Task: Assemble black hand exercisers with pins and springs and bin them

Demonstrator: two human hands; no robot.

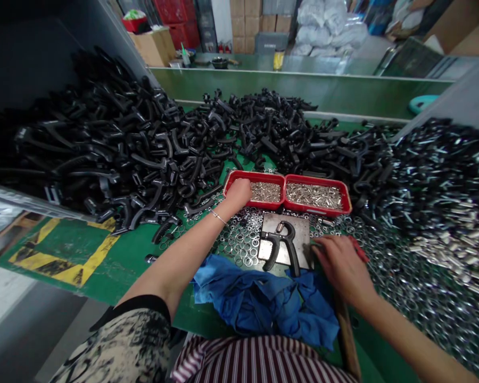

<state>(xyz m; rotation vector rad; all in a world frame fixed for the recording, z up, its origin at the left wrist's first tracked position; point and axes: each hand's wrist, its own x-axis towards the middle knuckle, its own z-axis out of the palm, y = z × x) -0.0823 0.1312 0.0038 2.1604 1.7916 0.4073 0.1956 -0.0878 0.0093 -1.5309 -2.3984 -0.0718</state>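
My left hand [240, 190] reaches into the left red tray [282, 192], which holds small metal parts. Its fingers are curled down among them; what they pinch is hidden. A black hand gripper [281, 246], two curved handles with a spring at the top, lies on a square metal plate [268, 222]. At the plate's right edge rests my right hand [343, 266], fingers stretched toward it and apart. Just behind its knuckles shows a red handle-like piece [358, 249], mostly covered. The right red tray [348, 198] contains small metal pins.
Black handles [151, 143] pile up at left and back. Metal rings [239, 239] lie around the plate. Loose pins and silver cylinders [459, 250] heap at right. A blue cloth [263, 298] lies in front, beside a wooden stick [346, 340]. Yellow-black tape [51, 266] marks the left corner.
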